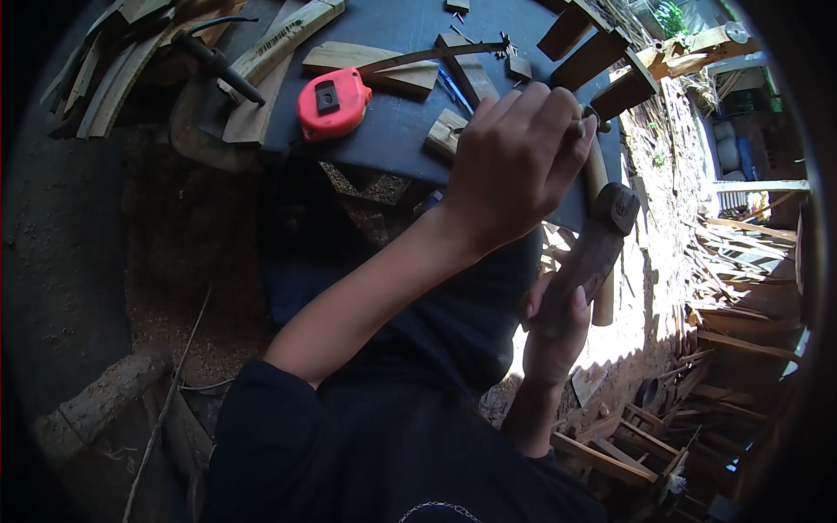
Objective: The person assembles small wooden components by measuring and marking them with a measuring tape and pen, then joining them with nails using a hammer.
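Note:
My left hand (520,161) is closed in a pinch near the table's right edge. A small rounded end shows at its fingertips, but what it holds is mostly hidden. Below it, my right hand (558,336) wraps round the thick, dark handle of a hammer (582,266). The blocky hammer head (617,209) points up toward the table edge, a short way below my left fingers. Behind the hammer runs a pale round wooden rod (602,301). Beside my left hand lies a short wood block (446,132), partly covered.
A red tape measure (333,105) rests on the dark table (392,144) near wood strips (410,74), a blue pen (455,90) and small dark nails (506,48). A clamp (214,65) grips the left side. Wooden pieces (602,59) jut out at upper right.

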{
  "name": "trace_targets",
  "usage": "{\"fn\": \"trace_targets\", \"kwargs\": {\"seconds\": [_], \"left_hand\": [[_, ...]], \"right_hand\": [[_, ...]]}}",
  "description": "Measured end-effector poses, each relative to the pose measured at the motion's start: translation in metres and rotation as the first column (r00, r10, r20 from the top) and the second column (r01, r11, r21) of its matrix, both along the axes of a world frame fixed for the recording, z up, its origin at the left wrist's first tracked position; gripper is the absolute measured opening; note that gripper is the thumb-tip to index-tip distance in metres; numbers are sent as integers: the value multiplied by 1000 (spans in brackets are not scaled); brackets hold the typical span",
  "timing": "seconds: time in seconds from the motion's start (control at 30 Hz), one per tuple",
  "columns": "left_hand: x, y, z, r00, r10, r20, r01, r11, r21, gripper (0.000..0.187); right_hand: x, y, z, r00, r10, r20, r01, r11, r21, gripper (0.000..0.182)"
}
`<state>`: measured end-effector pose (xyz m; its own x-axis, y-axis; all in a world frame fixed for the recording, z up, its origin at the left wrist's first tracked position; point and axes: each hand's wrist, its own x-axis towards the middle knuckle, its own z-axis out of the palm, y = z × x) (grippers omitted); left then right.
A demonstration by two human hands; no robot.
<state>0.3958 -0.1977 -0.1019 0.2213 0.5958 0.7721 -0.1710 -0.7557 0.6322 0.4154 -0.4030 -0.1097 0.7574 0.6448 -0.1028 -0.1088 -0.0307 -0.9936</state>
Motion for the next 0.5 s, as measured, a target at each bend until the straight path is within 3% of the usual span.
{"fn": "trace_targets", "kwargs": {"seconds": [0.03,0.17,0.5], "left_hand": [[0,-2,0,999,29,-37,-24,994,109,22],[3,-17,-1,997,-42,-70,57,971,230,16],[10,-11,-13,988,-54,-145,83,976,200,18]], "right_hand": [[1,-1,0,1000,-9,6,9,1000,9,75],[2,-1,3,998,-59,31,59,998,1,74],[5,-5,-1,998,-49,28,50,998,-33,73]]}}
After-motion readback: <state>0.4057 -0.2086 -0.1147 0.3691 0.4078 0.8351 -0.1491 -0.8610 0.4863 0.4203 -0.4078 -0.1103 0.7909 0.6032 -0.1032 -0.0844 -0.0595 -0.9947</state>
